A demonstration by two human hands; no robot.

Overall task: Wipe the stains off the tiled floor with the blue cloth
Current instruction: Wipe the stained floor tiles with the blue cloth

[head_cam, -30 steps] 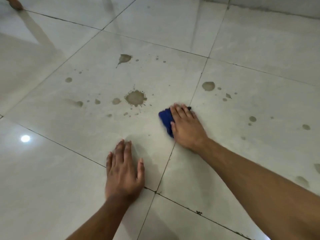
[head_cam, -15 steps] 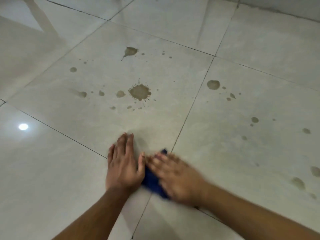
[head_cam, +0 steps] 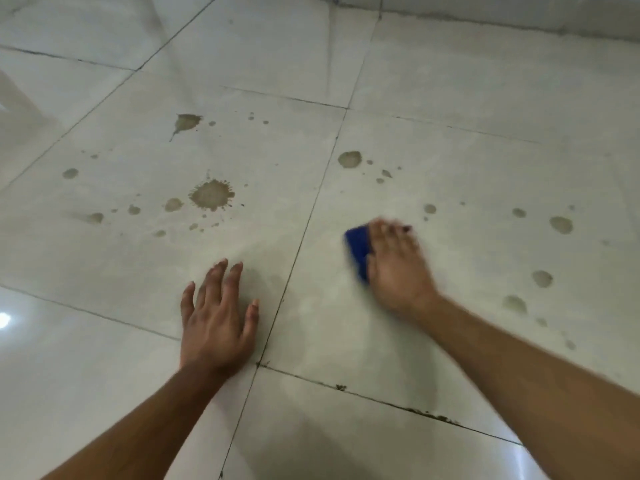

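Note:
A folded blue cloth [head_cam: 358, 249] lies flat on the pale tiled floor [head_cam: 311, 341], right of a grout line. My right hand [head_cam: 396, 268] presses down on it, blurred by motion, fingers covering most of the cloth. My left hand [head_cam: 216, 317] rests flat on the tile to the left, fingers spread, holding nothing. Brown stains dot the floor: a large splat [head_cam: 212, 195] beyond my left hand, a round spot [head_cam: 349, 159] ahead of the cloth, and several spots [head_cam: 561, 224] to the right.
A wall base [head_cam: 485, 26] runs along the top right. Dark grout lines [head_cam: 301, 233] cross the floor. A bright light reflection [head_cam: 3, 320] shows at the left edge.
My right hand has slid the cloth from beside my left hand out to the right and farther away, onto the right tile. My left hand has stayed flat in place.

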